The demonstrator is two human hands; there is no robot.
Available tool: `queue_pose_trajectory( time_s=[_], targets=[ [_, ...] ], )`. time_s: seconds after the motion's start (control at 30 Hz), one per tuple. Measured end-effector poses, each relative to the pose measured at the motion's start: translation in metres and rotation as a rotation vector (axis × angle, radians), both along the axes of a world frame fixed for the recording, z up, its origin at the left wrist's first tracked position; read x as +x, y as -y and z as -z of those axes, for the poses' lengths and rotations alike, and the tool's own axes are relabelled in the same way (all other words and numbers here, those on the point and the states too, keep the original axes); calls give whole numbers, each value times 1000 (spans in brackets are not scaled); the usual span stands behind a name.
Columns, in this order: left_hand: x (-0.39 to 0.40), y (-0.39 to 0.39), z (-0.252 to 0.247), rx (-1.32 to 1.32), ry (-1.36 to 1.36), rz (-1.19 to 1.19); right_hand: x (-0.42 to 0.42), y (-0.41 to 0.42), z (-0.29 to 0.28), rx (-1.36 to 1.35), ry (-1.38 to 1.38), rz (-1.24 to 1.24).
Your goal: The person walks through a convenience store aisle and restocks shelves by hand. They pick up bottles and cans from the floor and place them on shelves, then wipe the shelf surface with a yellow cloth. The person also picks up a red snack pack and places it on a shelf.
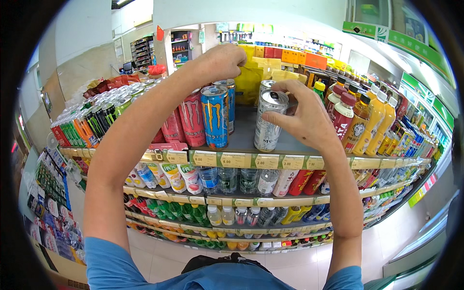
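My right hand [302,114] holds a white Monster can [266,127] upright at the front of the top shelf, thumb and fingers around its upper part. Another silver-topped can [267,84] stands just behind it. My left hand [225,62] is raised above the back of the shelf, its fingers curled, beside yellow pouches [248,85]; whether it grips anything is hidden. Below and left of it, blue Monster cans [214,119] stand one behind the other, with pink-red Monster cans [192,117] to their left.
Bare grey shelf surface [243,127] lies between the blue and white cans. Bottles with maroon caps [342,110] and yellow drink bottles [380,125] stand to the right. Green and black cans [108,112] fill the left. A price-tag rail [237,160] edges the shelf, with bottles on lower shelves.
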State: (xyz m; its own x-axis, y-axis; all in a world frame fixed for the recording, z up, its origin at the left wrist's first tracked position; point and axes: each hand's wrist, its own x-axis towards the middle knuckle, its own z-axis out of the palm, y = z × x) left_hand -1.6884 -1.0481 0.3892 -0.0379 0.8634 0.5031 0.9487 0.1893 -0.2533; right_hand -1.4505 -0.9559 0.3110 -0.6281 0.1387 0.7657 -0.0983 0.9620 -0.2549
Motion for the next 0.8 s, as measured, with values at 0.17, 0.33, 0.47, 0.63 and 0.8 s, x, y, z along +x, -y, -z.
queue_pose_trajectory(
  time_s=[0.17,0.33,0.47,0.63,0.8],
  targets=[
    [-14,-5,0,76,0,61,-10,14,-11,28,45,-56],
    [-8,-4,-7,-6,52,34,-27,18,-16,121,77,-61],
    [-20,-3,-3,32,70,124,-33,15,-20,347,26,-12],
    [-23,-5,-7,-5,193,127,-32,9,-31,294,191,2],
    [-35,-10,-20,-112,321,99,-42,13,-47,248,281,-2]
  ],
)
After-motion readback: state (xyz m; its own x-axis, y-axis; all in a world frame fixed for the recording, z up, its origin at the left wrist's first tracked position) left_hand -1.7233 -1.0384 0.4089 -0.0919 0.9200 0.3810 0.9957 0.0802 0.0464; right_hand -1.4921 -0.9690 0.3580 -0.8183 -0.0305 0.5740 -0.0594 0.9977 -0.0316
